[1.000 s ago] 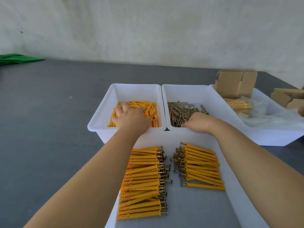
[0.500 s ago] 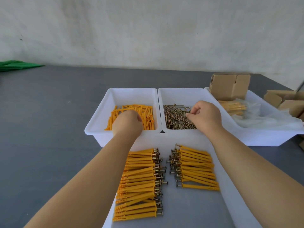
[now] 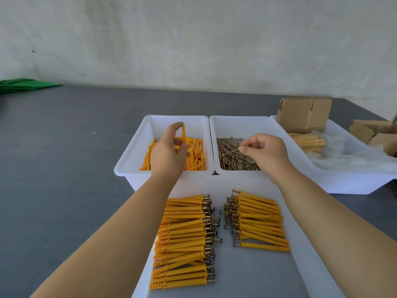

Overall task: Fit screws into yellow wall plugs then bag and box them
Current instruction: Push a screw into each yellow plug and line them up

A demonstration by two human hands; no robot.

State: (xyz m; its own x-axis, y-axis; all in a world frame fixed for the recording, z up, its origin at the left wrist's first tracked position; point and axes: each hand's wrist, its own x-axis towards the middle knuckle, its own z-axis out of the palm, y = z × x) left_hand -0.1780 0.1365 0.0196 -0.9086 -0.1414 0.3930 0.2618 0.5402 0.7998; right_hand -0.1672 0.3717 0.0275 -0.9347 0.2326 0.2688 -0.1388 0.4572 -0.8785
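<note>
Both your hands are lifting out of the tubs now; a second ago they were down digging in the piles. Your left hand (image 3: 168, 152) is pinching one yellow plug (image 3: 183, 132) between thumb and fingertips, holding it upright over the plug tub (image 3: 137, 147), wrist bent back a bit. Your right hand (image 3: 265, 152) is curling its fingers round a single screw (image 3: 231, 152), which is angling down toward the screw pile (image 3: 234, 158) in the middle tub (image 3: 247, 125). No readable writing is showing on anything. Finished plugs are sitting in two rows (image 3: 182, 239) (image 3: 257, 220) on the near tray (image 3: 253, 276). Bagged ones (image 3: 309, 143) are lying in the right tub (image 3: 343, 181) by a cardboard box (image 3: 304, 115).
</note>
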